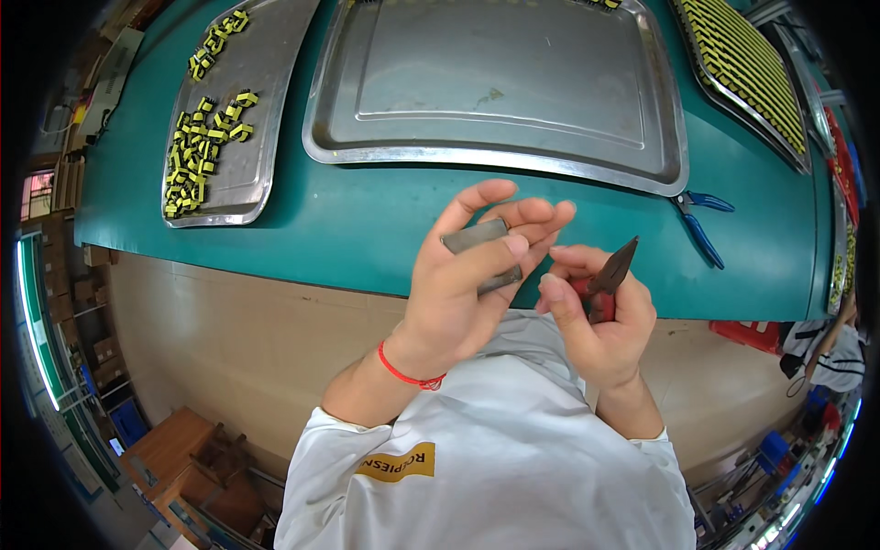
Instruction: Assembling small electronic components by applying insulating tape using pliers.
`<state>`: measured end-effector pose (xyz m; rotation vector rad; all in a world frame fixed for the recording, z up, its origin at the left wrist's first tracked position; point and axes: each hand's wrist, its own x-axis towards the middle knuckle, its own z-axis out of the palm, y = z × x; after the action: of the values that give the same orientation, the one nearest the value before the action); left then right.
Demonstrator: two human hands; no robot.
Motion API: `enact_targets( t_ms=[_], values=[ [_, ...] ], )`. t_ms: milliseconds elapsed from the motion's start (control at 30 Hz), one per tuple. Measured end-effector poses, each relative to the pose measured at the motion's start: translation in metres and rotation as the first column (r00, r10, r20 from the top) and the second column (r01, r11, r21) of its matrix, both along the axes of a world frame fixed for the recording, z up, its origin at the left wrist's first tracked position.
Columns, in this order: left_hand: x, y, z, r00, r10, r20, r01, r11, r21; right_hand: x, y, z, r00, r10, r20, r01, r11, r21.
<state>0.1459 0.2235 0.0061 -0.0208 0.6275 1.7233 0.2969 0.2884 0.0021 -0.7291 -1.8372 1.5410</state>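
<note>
Above the near edge of the green table, my left hand (449, 289) is closed round a flat grey metal piece (475, 236), its thumb lying across it. Part of that piece is hidden by the thumb and fingers. To its right, my right hand (610, 335) grips a pair of pliers (616, 266) with dark pointed jaws and red handles. The jaws point up and away from me, and most of the handles are inside the palm. The two hands are close together but apart.
A large metal tray (495, 92) lies ahead on the green table (385, 211). At left, another tray (246, 170) bears loose yellow-and-black components (192, 151). Blue-handled pliers (701, 229) lie to the right. Rows of similar components (747, 69) fill a tray at the far right.
</note>
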Motion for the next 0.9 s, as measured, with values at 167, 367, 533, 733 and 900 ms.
enact_targets(
  t_ms=[167,367,533,733,900],
  values=[
    [0.008,-0.002,-0.019,0.727,0.177,-0.663,-0.044,0.976,0.213,-0.003,-0.004,0.009,0.994,0.11,-0.024,-0.112,0.972,-0.208],
    [0.006,0.0,-0.025,0.418,0.284,-0.863,0.062,0.938,0.34,-0.005,-0.002,-0.005,0.987,0.107,-0.12,-0.125,0.98,-0.157],
    [-0.008,-0.002,-0.012,0.194,0.182,-0.964,0.261,0.938,0.229,-0.005,0.001,0.0,0.99,0.098,-0.104,-0.116,0.976,-0.186],
    [-0.002,0.0,0.009,0.091,0.088,-0.992,0.272,0.956,0.109,0.003,0.007,-0.007,0.991,0.112,-0.08,-0.131,0.943,-0.305],
    [-0.005,-0.002,0.016,0.1,0.037,-0.994,0.274,0.96,0.064,0.002,0.008,-0.008,0.98,0.153,-0.129,-0.183,0.944,-0.276]
  ],
)
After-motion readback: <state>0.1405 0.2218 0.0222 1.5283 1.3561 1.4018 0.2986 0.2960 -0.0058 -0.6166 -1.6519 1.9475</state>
